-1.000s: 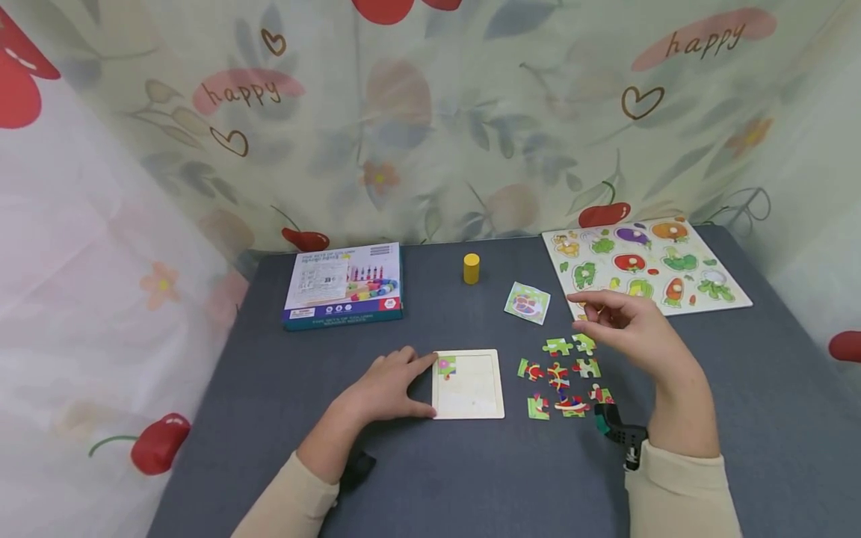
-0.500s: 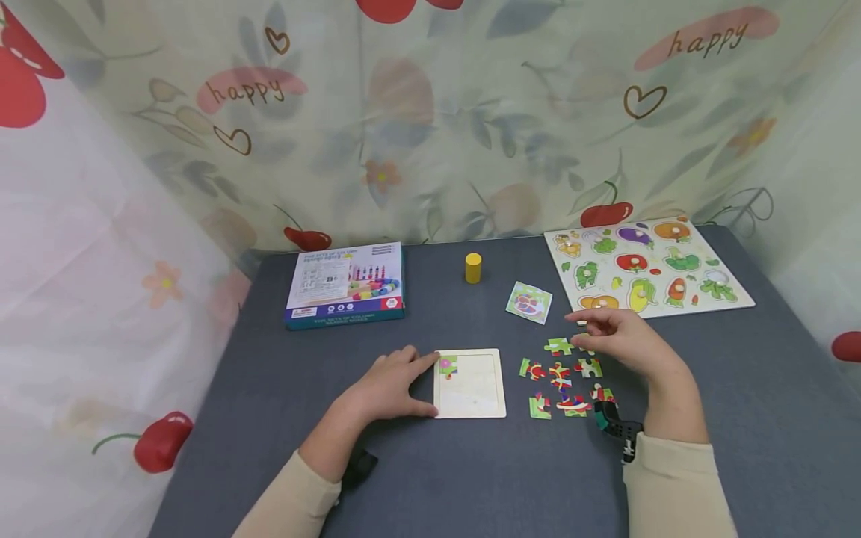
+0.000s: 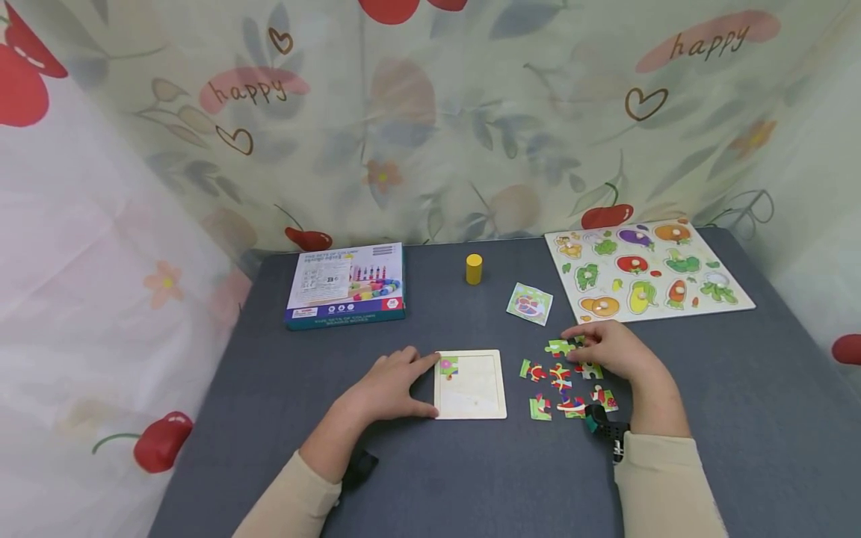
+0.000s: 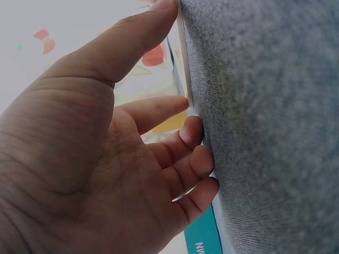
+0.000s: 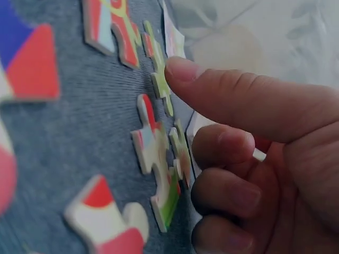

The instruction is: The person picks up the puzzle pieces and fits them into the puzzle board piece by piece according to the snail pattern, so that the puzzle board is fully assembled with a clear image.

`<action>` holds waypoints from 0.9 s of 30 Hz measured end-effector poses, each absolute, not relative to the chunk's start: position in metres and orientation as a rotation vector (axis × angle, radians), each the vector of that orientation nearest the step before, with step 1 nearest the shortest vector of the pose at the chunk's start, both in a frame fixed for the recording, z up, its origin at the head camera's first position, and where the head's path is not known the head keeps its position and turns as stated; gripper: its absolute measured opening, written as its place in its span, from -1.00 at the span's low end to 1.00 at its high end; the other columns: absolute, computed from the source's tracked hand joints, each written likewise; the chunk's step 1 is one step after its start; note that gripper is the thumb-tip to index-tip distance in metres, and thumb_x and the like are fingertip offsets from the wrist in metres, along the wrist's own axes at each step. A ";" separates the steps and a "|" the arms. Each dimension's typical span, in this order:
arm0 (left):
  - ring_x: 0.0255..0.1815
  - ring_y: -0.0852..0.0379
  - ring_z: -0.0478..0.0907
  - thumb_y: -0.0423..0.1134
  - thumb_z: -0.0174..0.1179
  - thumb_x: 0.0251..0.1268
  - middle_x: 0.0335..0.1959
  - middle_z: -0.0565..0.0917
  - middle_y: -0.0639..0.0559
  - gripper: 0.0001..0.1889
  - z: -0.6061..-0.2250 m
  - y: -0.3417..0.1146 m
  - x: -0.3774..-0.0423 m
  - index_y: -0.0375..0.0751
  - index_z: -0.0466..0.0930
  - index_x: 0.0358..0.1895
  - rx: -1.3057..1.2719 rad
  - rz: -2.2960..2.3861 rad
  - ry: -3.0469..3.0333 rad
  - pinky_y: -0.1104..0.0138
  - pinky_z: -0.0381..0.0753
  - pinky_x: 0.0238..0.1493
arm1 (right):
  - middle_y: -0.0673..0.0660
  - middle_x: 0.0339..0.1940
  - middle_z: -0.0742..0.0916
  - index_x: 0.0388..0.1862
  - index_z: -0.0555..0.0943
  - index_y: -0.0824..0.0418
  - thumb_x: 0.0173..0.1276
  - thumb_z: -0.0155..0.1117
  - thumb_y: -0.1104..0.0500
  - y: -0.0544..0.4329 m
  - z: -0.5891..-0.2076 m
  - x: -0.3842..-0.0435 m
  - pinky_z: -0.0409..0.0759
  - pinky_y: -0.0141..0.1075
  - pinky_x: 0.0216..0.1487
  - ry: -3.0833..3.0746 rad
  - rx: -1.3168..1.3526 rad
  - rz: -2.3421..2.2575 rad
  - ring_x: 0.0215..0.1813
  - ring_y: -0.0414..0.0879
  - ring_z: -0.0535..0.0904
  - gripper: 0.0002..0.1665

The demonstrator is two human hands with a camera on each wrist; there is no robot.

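My left hand (image 3: pixel 392 390) lies beside a pale wooden puzzle tray (image 3: pixel 480 400), index fingertip at its upper left corner and thumb at its lower left corner. In the left wrist view, the thumb and index meet the tray's thin edge (image 4: pixel 184 58). A green puzzle piece with a pink spot (image 3: pixel 448 366) sits in the tray's upper left corner. Low over the loose pieces, my right hand (image 3: pixel 615 349) has thumb and index apart around a green puzzle piece (image 3: pixel 557 347). Its thumb tip overlaps that piece (image 5: pixel 159 74) in the right wrist view; the index is hidden there, the other fingers curled.
Several red, green and white puzzle pieces (image 3: pixel 560 376) lie right of the tray. Farther back are a picture card (image 3: pixel 530 303), a yellow cylinder (image 3: pixel 474 269), a boxed bead set (image 3: pixel 344 284) and a vegetable puzzle board (image 3: pixel 615 265). A patterned curtain (image 3: pixel 430 149) closes off the back.
My right hand has come down and toward me, from above the vegetable board's front edge to the upper puzzle pieces. The left hand stays at the tray.
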State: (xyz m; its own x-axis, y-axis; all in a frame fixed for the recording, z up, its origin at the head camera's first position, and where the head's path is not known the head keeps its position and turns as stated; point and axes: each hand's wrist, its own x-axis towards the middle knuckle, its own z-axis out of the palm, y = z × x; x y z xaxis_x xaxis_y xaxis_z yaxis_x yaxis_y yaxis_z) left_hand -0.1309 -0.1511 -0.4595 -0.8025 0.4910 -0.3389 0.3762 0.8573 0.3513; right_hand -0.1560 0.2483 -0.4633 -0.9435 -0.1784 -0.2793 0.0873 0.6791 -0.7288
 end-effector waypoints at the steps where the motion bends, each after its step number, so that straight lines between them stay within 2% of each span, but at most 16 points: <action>1: -0.02 0.04 0.37 0.35 0.44 0.07 0.12 0.46 -0.02 0.02 -0.459 -0.151 -0.131 0.16 0.23 0.62 0.640 0.374 2.609 0.15 0.42 -0.04 | 0.03 -0.61 0.44 0.19 0.70 0.27 0.30 0.51 0.13 0.248 -0.464 -0.156 0.30 -0.20 -0.37 2.565 -0.058 -1.132 -0.52 -0.08 0.34 -0.50; 8: -0.03 0.04 0.37 0.35 0.44 0.08 0.10 0.46 -0.02 0.02 -0.460 -0.150 -0.132 0.17 0.23 0.62 0.643 0.352 2.615 0.16 0.41 -0.05 | 0.05 -0.63 0.46 0.17 0.72 0.25 0.29 0.52 0.11 0.246 -0.467 -0.158 0.30 -0.17 -0.36 2.584 0.015 -1.100 -0.52 -0.04 0.37 -0.51; 17: -0.05 0.06 0.37 0.35 0.44 0.07 0.06 0.47 0.00 0.02 -0.460 -0.149 -0.132 0.15 0.25 0.61 0.648 0.352 2.612 0.17 0.40 -0.08 | 0.03 -0.59 0.44 0.14 0.71 0.26 0.33 0.50 0.09 0.248 -0.468 -0.156 0.27 -0.19 -0.34 2.593 -0.033 -1.099 -0.50 -0.10 0.30 -0.54; 27: 0.01 0.04 0.37 0.36 0.44 0.07 0.13 0.47 -0.03 0.02 -0.461 -0.151 -0.132 0.15 0.24 0.61 0.653 0.369 2.612 0.13 0.43 -0.02 | 0.03 -0.56 0.42 0.12 0.71 0.28 0.32 0.51 0.11 0.246 -0.444 -0.150 0.32 -0.20 -0.32 2.676 -0.115 -1.096 -0.44 -0.07 0.36 -0.55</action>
State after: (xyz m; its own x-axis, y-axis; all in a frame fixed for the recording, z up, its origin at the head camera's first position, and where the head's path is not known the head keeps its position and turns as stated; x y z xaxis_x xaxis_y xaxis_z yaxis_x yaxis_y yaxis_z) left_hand -0.1318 -0.1513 -0.4606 -0.8012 0.4971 -0.3333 0.3852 0.8545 0.3484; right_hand -0.1495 0.2460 -0.4442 -0.9664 -0.1651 -0.1972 0.0206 0.7144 -0.6994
